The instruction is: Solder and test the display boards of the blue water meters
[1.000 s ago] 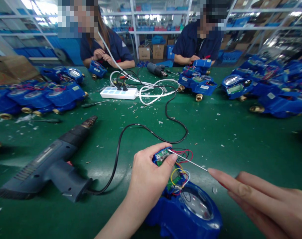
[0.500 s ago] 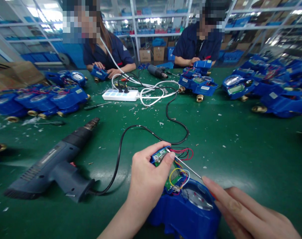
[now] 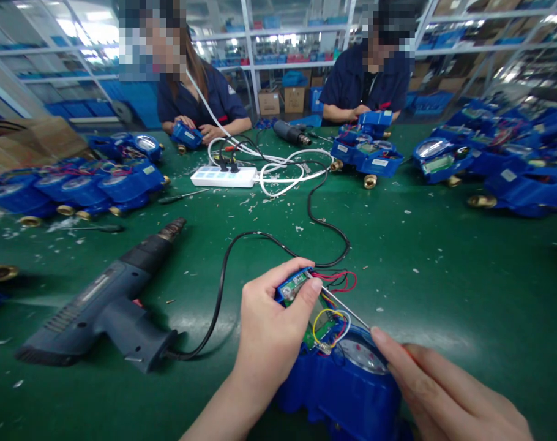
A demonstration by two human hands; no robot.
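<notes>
My left hand grips the far end of a blue water meter, thumb over its green circuit board and fingers behind the housing. Between my right hand's closed fingers is a screwdriver; its thin metal shaft slants up and left, with the tip at the board's far edge beside my left thumb. A bit of orange handle shows among the fingers. Yellow and white wires loop over the board, and red and black wires stick out beyond it. The meter's round clear dial faces up.
A heat gun lies at left, its black cord curving across the green table. Farther back is a white power strip. Blue meters stand at left and right. Two people sit opposite, hands on meters.
My right hand and the screwdriver handle have shifted slightly, showing more orange. The meter's near end has moved a little left. My left hand keeps its grip.
</notes>
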